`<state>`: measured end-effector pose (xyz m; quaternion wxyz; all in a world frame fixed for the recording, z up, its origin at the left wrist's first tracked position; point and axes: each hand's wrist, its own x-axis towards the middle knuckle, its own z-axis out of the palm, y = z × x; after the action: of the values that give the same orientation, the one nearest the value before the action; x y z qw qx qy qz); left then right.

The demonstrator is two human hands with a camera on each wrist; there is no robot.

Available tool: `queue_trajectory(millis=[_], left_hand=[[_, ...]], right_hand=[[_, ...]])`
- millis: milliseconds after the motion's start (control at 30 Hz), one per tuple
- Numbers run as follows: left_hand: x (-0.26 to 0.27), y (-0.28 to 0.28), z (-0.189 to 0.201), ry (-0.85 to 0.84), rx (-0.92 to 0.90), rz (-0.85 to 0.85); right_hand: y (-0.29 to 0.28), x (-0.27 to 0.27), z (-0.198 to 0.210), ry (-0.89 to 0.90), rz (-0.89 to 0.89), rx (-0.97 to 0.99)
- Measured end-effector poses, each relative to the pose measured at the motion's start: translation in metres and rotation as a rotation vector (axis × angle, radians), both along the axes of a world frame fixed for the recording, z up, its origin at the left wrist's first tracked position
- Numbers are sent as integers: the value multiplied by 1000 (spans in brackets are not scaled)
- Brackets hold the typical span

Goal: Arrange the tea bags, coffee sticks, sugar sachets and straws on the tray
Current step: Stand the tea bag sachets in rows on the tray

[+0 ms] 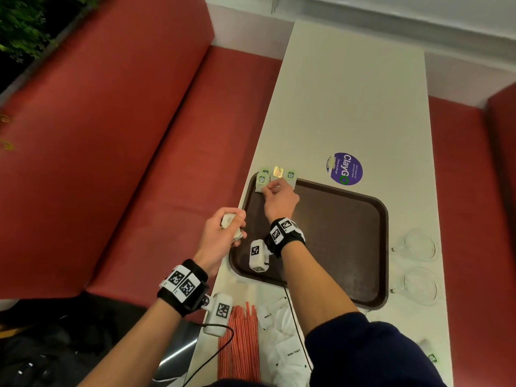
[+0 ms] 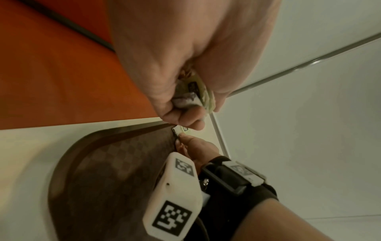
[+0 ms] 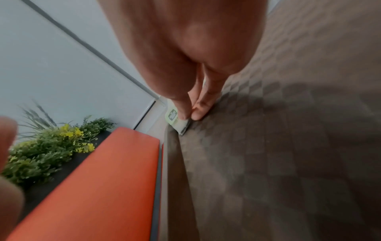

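Note:
A brown tray (image 1: pixel 335 233) lies on the white table. Several tea bags (image 1: pixel 262 180) with green and yellow labels stand in a row at its far left corner. My right hand (image 1: pixel 272 189) pinches one tea bag (image 3: pixel 175 121) there between thumb and fingertip, its edge against the tray floor (image 3: pixel 288 146). My left hand (image 1: pixel 236 224) hovers over the tray's left rim, gripping a small bundle of tea bags (image 2: pixel 193 91). Red-striped straws (image 1: pixel 243 344) and white sugar sachets (image 1: pixel 282 325) lie on the table near me. No coffee sticks show.
Two clear glasses (image 1: pixel 418 244) stand right of the tray. A purple sticker (image 1: pixel 344 169) is on the table beyond it. A red bench (image 1: pixel 139 163) runs along the left, close to the table edge. A green-labelled packet (image 1: pixel 432 358) lies at the near right.

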<state>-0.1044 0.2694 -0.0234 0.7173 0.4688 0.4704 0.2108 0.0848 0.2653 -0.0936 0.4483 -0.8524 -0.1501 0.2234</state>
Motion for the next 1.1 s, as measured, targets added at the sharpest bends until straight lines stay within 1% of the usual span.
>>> queue_trajectory(millis=[133, 333, 500, 633, 733, 800, 867, 933, 1000, 1067, 1100], left_hand=[[1, 3, 0, -13, -14, 10], [2, 7, 6, -39, -39, 15], [2, 11, 11, -63, -94, 15], [1, 17, 13, -131, -158, 19], [1, 19, 17, -197, -189, 3], [2, 19, 21, -211, -186, -26], [2, 16, 24, -204, -158, -61], [2, 13, 27, -205, -129, -100], [-1, 8, 33, -211, -100, -151], [-4, 1, 42, -219, -82, -202], [-7, -4, 46, -219, -72, -225]], right_hand=[[4, 0, -2, -49, 5, -1], [1, -6, -11, -185, 92, -57], [2, -6, -9, -212, 133, -118], [2, -8, 0, -201, 142, -120], [-6, -14, 19, -190, 107, -31], [-19, -23, 43, -144, 97, 108], [-39, -36, 76, -98, 126, 220], [-64, -47, 108, -45, 223, 279], [-90, -56, 131, -38, 372, 307], [-113, -61, 139, -129, 509, 274], [-123, -63, 140, -176, 545, 251]])
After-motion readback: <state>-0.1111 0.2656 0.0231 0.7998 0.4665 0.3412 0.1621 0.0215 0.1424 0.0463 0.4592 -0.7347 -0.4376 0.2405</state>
